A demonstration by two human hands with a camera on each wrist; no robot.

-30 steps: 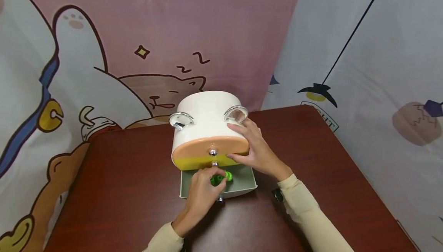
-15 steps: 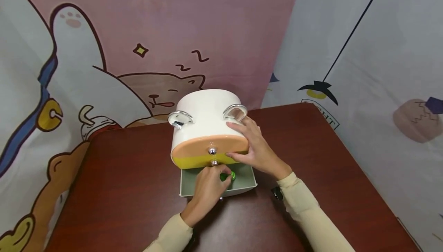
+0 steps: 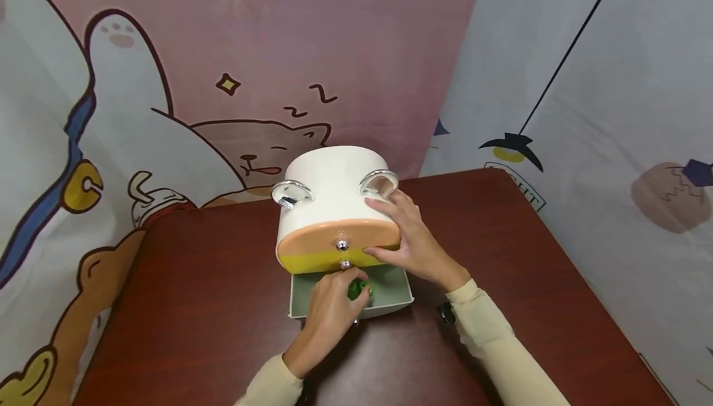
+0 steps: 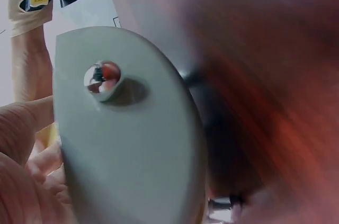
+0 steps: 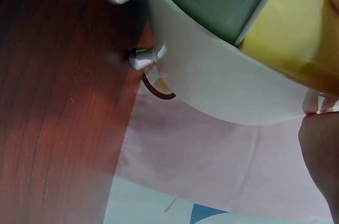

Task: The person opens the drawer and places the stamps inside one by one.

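Note:
A small white desktop drawer box [image 3: 337, 177] with an orange drawer front [image 3: 312, 242] and a yellow drawer front [image 3: 306, 262] sits on the table. Its bottom grey-green drawer [image 3: 390, 294] is pulled out, and the drawer front [image 4: 132, 155] with a round chrome knob [image 4: 103, 78] fills much of the left wrist view. My left hand [image 3: 331, 304] reaches over that drawer, thumb and forefinger pinching small green pieces [image 3: 356, 288], partly hidden by the fingers. My right hand [image 3: 414, 242] grips the box's right side, thumb across the yellow front.
Two chrome loops [image 3: 292, 192] stick up from the box's top. Short chrome feet [image 5: 143, 57] hold it off the dark red-brown table [image 3: 211, 307]. Cartoon-printed cloth [image 3: 379, 53] hangs directly behind the table and along its right side.
My left hand shifted right within the drawer, then slightly back left, its fingers staying at the green pieces. The right hand keeps its hold on the box.

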